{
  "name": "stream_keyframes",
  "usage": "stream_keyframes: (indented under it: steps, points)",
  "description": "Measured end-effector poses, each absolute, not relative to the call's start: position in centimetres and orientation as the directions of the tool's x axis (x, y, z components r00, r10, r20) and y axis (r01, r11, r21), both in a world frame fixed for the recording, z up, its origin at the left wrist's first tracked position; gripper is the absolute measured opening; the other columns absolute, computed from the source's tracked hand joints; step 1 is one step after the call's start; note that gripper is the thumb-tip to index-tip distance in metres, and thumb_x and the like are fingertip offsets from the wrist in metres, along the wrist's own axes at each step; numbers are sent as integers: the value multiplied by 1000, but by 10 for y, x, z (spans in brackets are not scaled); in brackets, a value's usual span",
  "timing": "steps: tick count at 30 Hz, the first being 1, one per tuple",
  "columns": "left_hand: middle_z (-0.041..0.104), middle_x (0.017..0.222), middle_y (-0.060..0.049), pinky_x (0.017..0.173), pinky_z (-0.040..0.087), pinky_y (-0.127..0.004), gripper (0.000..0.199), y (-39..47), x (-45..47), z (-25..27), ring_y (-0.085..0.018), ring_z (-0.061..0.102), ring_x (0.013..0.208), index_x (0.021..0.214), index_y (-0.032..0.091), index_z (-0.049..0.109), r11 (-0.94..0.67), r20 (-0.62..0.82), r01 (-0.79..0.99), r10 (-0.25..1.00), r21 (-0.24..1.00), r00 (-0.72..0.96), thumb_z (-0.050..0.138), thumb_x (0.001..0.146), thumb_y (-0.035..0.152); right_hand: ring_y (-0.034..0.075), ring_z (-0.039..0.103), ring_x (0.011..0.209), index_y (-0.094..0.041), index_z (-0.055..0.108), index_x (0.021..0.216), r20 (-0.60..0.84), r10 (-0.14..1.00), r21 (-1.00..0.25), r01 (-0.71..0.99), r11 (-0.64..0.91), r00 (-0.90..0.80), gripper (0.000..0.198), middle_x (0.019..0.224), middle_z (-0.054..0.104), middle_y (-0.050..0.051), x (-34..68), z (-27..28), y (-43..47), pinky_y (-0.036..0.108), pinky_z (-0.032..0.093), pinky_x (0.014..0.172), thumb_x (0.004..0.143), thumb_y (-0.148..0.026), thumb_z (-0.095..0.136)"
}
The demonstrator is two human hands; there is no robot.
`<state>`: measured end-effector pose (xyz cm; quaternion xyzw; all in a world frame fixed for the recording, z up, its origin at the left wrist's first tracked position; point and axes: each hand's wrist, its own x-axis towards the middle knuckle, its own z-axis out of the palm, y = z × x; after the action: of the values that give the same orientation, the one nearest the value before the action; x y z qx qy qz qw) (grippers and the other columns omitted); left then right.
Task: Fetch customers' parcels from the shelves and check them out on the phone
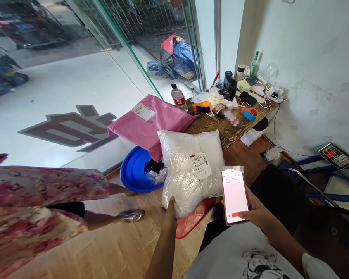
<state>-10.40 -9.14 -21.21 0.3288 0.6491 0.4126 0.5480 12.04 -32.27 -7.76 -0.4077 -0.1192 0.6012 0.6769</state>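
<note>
My left hand grips the lower left corner of a puffy white parcel, its thumb on top and the other fingers hidden beneath. A printed shipping label is stuck on the parcel's upper face. In my right hand is a smartphone, screen lit, with the thumb over a red button near its bottom. The phone stands close to the parcel's lower right corner. Behind the white parcel, a pink parcel with its own label lies at the table's left end.
The wooden table bears a bottle, tape rolls, chargers and cables. Below stand a blue basin and a red plastic stool. Another person in a floral garment stands at left. A scale display is at right.
</note>
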Motion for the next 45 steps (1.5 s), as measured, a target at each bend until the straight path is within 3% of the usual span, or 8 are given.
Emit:
stream_keyframes:
  steps: [5, 15, 22, 27, 39, 45]
  points:
    - [73, 115, -12, 105, 54, -49, 40, -92, -104, -214, -30, 67, 111, 107, 17, 69, 455, -449, -19, 872, 891, -194, 78, 69, 29, 27, 70, 104, -30, 42, 151, -354, 905, -658, -750, -63, 234, 99, 124, 73, 8, 117, -68, -323, 41, 55, 89, 67, -30, 93]
    - [73, 101, -8, 111, 48, -53, 41, -92, -108, -219, -30, 67, 107, 97, 18, 69, 471, -468, -30, 865, 882, -183, 83, 63, 36, 24, 70, 98, -33, 46, 147, -391, 888, -615, -787, -57, 242, 97, 117, 76, 6, 115, -57, -324, 37, 54, 88, 62, -25, 93]
    - [71, 103, -10, 98, 56, -49, 50, -91, -107, -217, -28, 64, 96, 95, 18, 69, 462, -464, -45, 873, 886, -153, 86, 54, 42, 26, 71, 104, -32, 45, 147, -391, 885, -624, -780, -54, 252, 98, 120, 76, 8, 114, -59, -326, 38, 54, 86, 61, -25, 93]
    - [69, 99, -8, 99, 54, -49, 52, -92, -108, -217, -25, 63, 92, 94, 19, 69, 458, -457, -32, 877, 889, -149, 86, 53, 45, 26, 71, 105, -31, 42, 149, -415, 877, -624, -778, -79, 244, 101, 123, 75, 9, 115, -60, -325, 39, 54, 88, 62, -25, 93]
    - [75, 105, -12, 103, 56, -51, 35, -91, -108, -223, -32, 68, 111, 99, 17, 71, 482, -479, -32, 859, 876, -182, 80, 69, 32, 28, 72, 105, -33, 48, 143, -330, 911, -635, -773, -22, 246, 94, 121, 76, 9, 114, -73, -326, 39, 55, 82, 62, -28, 95]
    - [74, 111, -13, 108, 52, -55, 34, -91, -106, -222, -34, 66, 117, 99, 16, 71, 498, -494, -34, 846, 867, -200, 80, 69, 31, 25, 71, 98, -31, 40, 149, -377, 894, -631, -774, -58, 240, 105, 119, 75, 9, 114, -61, -327, 36, 53, 77, 59, -28, 93]
